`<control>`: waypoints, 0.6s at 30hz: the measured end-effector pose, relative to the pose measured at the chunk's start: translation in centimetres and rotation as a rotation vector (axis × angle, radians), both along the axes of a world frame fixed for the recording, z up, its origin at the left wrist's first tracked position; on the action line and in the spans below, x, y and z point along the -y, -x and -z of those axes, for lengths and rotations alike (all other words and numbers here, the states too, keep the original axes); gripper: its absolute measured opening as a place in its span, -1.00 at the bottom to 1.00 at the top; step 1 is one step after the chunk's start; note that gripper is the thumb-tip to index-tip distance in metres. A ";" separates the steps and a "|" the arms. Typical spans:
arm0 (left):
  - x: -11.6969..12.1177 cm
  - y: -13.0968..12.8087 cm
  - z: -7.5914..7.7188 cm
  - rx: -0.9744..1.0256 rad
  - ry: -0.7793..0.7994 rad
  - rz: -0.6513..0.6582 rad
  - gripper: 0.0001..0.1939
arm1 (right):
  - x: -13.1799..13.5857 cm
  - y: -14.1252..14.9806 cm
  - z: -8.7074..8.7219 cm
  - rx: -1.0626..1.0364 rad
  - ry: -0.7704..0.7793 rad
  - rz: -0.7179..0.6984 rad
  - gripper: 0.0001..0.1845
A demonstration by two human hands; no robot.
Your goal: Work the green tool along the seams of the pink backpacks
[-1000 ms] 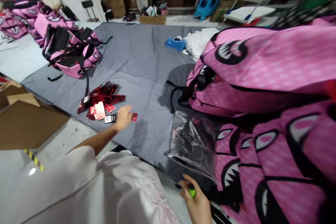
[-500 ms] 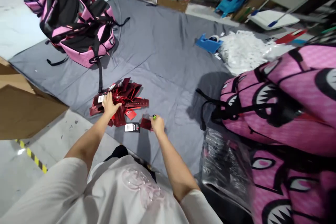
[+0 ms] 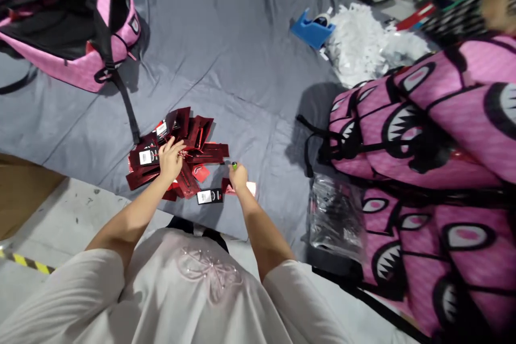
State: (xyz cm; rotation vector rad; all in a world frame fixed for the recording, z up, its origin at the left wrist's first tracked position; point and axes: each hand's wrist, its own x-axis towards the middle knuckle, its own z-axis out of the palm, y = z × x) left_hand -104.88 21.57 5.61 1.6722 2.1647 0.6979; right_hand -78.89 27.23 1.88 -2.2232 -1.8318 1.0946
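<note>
My left hand (image 3: 171, 160) rests on a spread bunch of dark red hang tags (image 3: 207, 152), its fingers apart over the red strings near the centre. White stickers show on some tags, among them a black tag (image 3: 148, 156) left of that hand. Just right of the bunch, my right hand (image 3: 238, 176) is closed round a small green-and-black object (image 3: 234, 165); only its tip sticks out, so its kind is unclear. Beneath the right wrist lies a separate red tag (image 3: 228, 186). A black tag with a white label (image 3: 210, 196) lies flat between my forearms.
Pink backpacks with shark-mouth prints (image 3: 407, 129) pile up at right, beside a clear-bagged dark item (image 3: 336, 215). Another pink backpack (image 3: 76, 67) lies upper left, its strap reaching the tags. A blue tape dispenser (image 3: 312, 29) and a white heap (image 3: 357, 45) sit farther back on the grey cloth (image 3: 242, 64).
My view has tilted down and shifted. The right hand has moved slightly up from the loose red tag, which now shows a paler face. The left hand stays on the bunch, whose tags are more fanned out.
</note>
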 end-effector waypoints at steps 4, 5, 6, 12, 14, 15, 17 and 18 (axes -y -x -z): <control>-0.5 -0.9 -0.7 0.068 0.011 0.194 -0.54 | 0.7 -1.8 -2.4 -0.117 -0.122 0.068 -0.82; -0.7 -1.4 -0.8 0.082 0.017 0.237 -0.53 | 0.8 -2.1 -3.2 -0.157 -0.158 0.075 -0.82; -0.9 -2.0 -0.9 0.096 0.025 0.275 -0.53 | 0.8 -2.5 -4.2 -0.197 -0.197 0.078 -0.81; -1.8 -6.8 -1.5 0.180 0.076 0.452 -0.69 | 0.7 -3.1 -9.8 -0.310 -0.403 0.046 -0.85; -1.9 -8.7 -1.8 0.219 0.069 0.515 -0.67 | 1.4 -2.7 -11.2 -0.308 -0.414 0.006 -0.94; -1.9 -9.6 -1.9 0.238 0.061 0.537 -0.65 | 1.7 -2.5 -11.7 -0.304 -0.411 -0.014 -0.96; -2.2 -11.4 -1.7 0.273 0.047 0.567 -0.64 | 2.1 -2.2 -12.1 -0.287 -0.405 -0.035 -0.90; -2.4 -12.2 -1.5 0.291 0.045 0.585 -0.68 | 2.2 -2.3 -12.1 -0.272 -0.404 -0.028 -0.88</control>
